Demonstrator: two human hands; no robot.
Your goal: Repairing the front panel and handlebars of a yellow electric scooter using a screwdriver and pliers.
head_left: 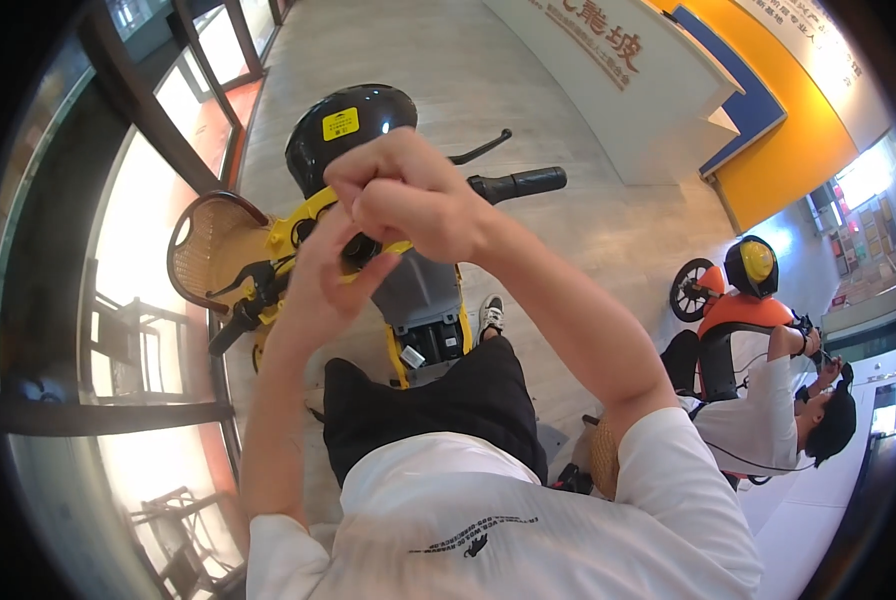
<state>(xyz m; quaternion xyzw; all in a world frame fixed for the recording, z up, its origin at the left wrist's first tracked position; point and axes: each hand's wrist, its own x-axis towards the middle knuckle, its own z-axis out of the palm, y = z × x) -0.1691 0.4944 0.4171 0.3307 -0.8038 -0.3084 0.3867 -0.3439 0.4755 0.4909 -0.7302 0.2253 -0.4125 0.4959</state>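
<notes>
My right hand (418, 200): curled; my left hand (330, 285): thumb spread; contents: I cannot tell. Yellow scooter (424, 290): below both.

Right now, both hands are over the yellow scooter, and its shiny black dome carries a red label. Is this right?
The label is yellow, not red, as the head view shows. The dome is black, and the left hand and right hand are over the yellow scooter.

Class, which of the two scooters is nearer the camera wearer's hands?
The yellow scooter, straight ahead: the left hand and right hand overlap it in view. The orange scooter stands farther off at right, near another person.
</notes>
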